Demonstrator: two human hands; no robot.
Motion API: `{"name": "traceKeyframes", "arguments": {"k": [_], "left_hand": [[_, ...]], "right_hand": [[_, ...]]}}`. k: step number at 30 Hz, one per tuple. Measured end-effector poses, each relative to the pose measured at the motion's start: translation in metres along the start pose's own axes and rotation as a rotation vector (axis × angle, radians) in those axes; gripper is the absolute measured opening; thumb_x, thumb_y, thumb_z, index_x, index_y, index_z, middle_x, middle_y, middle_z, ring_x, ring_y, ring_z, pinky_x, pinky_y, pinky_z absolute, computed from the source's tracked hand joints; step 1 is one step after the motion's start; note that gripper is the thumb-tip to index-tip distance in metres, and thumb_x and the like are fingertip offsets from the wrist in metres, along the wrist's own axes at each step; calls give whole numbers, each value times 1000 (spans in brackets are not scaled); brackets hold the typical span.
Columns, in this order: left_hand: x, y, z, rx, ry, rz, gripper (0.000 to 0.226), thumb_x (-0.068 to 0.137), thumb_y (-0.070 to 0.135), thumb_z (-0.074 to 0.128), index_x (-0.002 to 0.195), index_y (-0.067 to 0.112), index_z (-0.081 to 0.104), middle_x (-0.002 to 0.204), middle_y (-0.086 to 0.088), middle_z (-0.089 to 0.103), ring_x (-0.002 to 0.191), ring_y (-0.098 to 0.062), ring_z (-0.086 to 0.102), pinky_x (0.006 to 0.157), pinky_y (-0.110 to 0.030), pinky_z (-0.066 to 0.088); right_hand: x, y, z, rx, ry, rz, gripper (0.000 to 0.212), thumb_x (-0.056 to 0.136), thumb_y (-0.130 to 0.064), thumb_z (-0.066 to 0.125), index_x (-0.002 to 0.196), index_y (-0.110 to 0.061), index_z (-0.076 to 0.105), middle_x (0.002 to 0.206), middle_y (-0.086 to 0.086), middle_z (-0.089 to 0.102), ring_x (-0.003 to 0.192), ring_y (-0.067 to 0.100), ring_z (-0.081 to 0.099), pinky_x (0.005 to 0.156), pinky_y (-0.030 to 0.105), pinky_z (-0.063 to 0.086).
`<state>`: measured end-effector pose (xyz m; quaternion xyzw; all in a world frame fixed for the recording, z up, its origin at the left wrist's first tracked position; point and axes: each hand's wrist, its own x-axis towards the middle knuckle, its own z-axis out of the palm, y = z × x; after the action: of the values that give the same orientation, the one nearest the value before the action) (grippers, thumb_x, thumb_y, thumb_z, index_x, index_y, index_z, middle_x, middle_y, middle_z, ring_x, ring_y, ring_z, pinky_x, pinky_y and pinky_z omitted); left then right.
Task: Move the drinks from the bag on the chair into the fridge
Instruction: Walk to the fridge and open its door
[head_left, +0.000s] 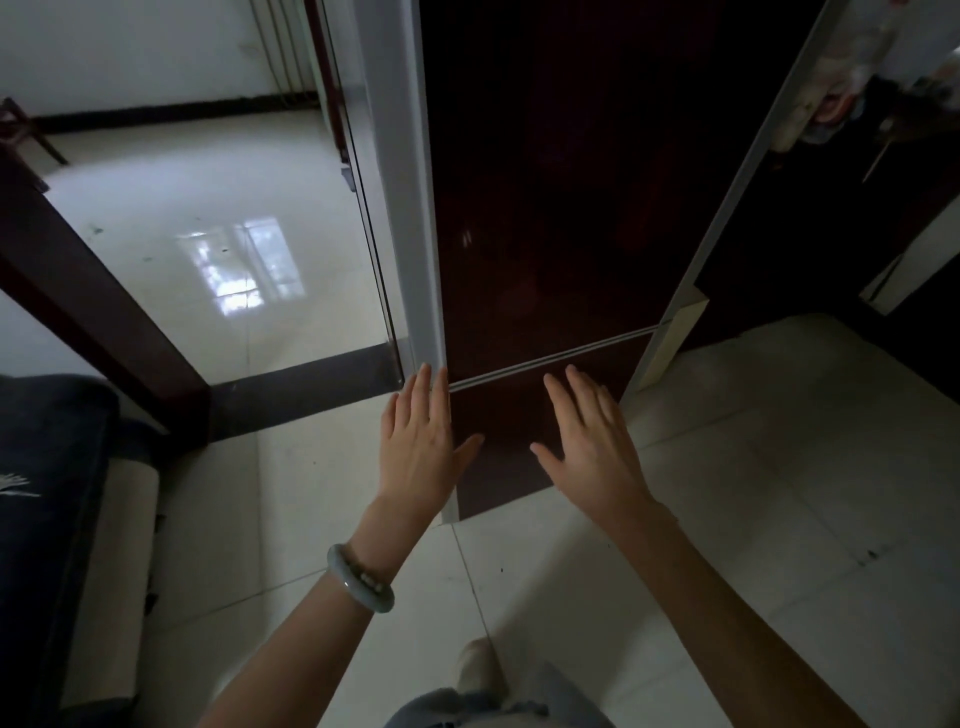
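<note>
A tall fridge (561, 208) with glossy dark red doors and silver edges stands straight ahead, both doors shut. A silver seam (550, 358) divides the upper door from the lower one. My left hand (421, 441) is stretched out flat with fingers apart, its fingertips at the fridge's left silver edge near the seam. My right hand (592, 447) is also flat and empty, held over the lower door. A pale bangle circles my left wrist. No bag, chair seat or drinks show in this view.
A doorway (234, 260) to the left opens onto a shiny tiled room, framed by dark wood (88, 291). A dark cushioned seat (47, 493) sits at the lower left. Dark furniture (831, 234) stands right of the fridge. Pale floor tiles lie underfoot.
</note>
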<state>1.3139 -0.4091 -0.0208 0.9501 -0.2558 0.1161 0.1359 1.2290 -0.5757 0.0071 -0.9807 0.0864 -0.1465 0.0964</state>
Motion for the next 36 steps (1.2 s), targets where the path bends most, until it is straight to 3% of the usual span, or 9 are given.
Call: {"name": "traceKeyframes", "arguments": {"k": [6, 15, 22, 24, 27, 31, 36], "left_hand": [[30, -11, 0, -22, 64, -49, 85, 82, 50, 60, 145, 8, 20, 152, -15, 23, 140, -31, 19, 111, -40, 8], [109, -48, -31, -235, 220, -202, 83, 82, 40, 66, 143, 3, 23, 148, -18, 30, 136, -31, 27, 112, -43, 23], [172, -57, -48, -517, 206, -208, 81, 81, 36, 69, 142, 5, 25, 144, -15, 36, 132, -28, 34, 109, -40, 30], [182, -55, -47, -563, 193, -167, 79, 78, 35, 72, 139, 7, 31, 139, -13, 44, 126, -27, 42, 104, -43, 38], [188, -50, -48, -659, 175, -155, 73, 75, 31, 75, 131, 7, 35, 127, -10, 53, 113, -23, 54, 92, -37, 48], [193, -50, -51, -695, 160, -209, 62, 75, 32, 75, 120, 7, 40, 114, -9, 61, 99, -21, 60, 78, -31, 50], [192, -44, -51, -692, 188, -256, 54, 81, 33, 70, 118, 6, 42, 116, -10, 60, 101, -25, 60, 77, -30, 49]], "right_hand": [[37, -3, -3, 2, 19, -48, 75, 74, -24, 76, 136, -5, 38, 141, 23, 39, 128, 40, 37, 104, 50, 30], [97, -9, -31, 22, 135, -136, 75, 74, -24, 75, 136, -5, 36, 142, 24, 37, 130, 38, 36, 107, 48, 28], [133, -20, -56, 37, 230, -175, 75, 76, -22, 74, 137, -5, 35, 142, 24, 36, 130, 39, 35, 107, 48, 27], [138, -22, -60, 32, 238, -171, 75, 76, -23, 74, 137, -5, 35, 143, 23, 35, 131, 38, 34, 108, 47, 26], [140, -22, -64, 22, 240, -164, 75, 76, -22, 74, 138, -5, 34, 143, 23, 35, 131, 38, 33, 108, 47, 25], [137, -20, -63, 1, 240, -154, 76, 75, -22, 75, 137, -4, 35, 141, 24, 37, 130, 38, 35, 107, 49, 29], [127, -22, -63, -3, 234, -148, 76, 75, -23, 75, 137, -5, 35, 142, 24, 36, 131, 38, 34, 108, 48, 26]]}}
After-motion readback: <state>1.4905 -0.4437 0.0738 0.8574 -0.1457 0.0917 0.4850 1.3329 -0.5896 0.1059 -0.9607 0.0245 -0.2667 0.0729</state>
